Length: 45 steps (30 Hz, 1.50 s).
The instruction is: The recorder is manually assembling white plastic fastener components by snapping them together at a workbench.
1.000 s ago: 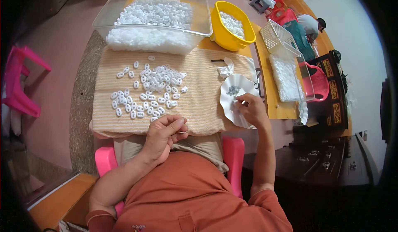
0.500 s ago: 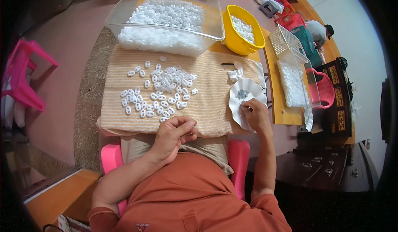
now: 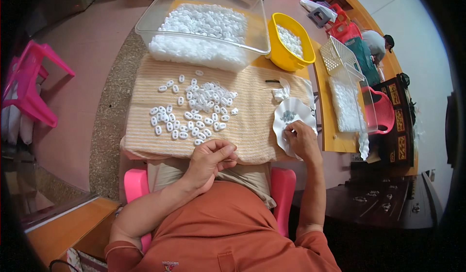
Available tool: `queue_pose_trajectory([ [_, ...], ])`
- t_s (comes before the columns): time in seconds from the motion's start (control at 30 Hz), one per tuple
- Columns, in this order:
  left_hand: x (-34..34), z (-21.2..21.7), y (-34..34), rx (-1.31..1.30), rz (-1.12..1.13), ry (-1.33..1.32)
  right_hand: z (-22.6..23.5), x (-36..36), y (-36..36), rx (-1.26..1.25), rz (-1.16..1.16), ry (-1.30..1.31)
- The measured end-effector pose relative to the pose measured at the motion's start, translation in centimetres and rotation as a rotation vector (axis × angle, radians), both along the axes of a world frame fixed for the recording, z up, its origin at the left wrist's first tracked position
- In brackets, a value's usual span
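Head view: left hand (image 3: 209,159) curled narrow at mat (image 3: 252,126) near edge, contents unclear. Right hand (image 3: 302,138) pinching into white dish (image 3: 290,119) at mat's right edge. White pieces (image 3: 196,109) mid-mat, bare cloth around. Hands unmoved since earlier.

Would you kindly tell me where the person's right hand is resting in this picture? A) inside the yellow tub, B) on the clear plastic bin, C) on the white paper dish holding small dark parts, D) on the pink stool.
C: the right hand lies on the near edge of the white paper dish with small dark parts, on the striped cloth, well short of the yellow tub.
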<state>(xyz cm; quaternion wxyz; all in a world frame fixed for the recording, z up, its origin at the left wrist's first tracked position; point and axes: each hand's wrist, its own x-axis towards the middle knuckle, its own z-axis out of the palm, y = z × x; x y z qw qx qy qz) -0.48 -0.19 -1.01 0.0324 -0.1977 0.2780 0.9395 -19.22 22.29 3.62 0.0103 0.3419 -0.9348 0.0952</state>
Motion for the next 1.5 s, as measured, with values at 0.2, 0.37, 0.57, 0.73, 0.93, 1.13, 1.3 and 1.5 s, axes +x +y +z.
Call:
queue_pose_trajectory([
  [0.2, 0.0, -0.1, 0.1, 0.007, 0.003, -0.003, -0.1, 0.0, 0.0, 0.005, 0.029, -0.033],
  [0.37, 0.0, -0.1, 0.1, -0.018, 0.006, 0.003, 0.5, 0.5, -0.4, 0.030, 0.140, 0.002],
  [0.57, -0.1, -0.2, 0.1, -0.036, -0.010, 0.014, -1.2, 0.1, 0.5, -0.146, 0.036, 0.009],
  [0.73, 0.0, -0.1, 0.2, -0.044, -0.003, 0.014, -0.8, 0.1, 0.5, -0.242, 0.108, 0.061],
  [0.93, 0.0, 0.0, 0.3, -0.063, -0.004, 0.015, -0.5, 2.5, -1.6, -0.494, 0.096, -0.093],
  [1.13, 0.0, -0.1, 0.3, -0.069, -0.003, 0.004, -0.4, 5.4, -6.9, -0.591, 0.178, -0.304],
  [1.3, 0.0, 0.0, 0.2, -0.050, 0.001, 0.002, -1.5, 5.4, -10.2, -0.626, 0.441, -0.299],
  [1.5, 0.0, -0.2, 0.1, -0.040, -0.002, 0.006, -1.9, 5.0, -11.7, -0.496, 0.555, -0.306],
])
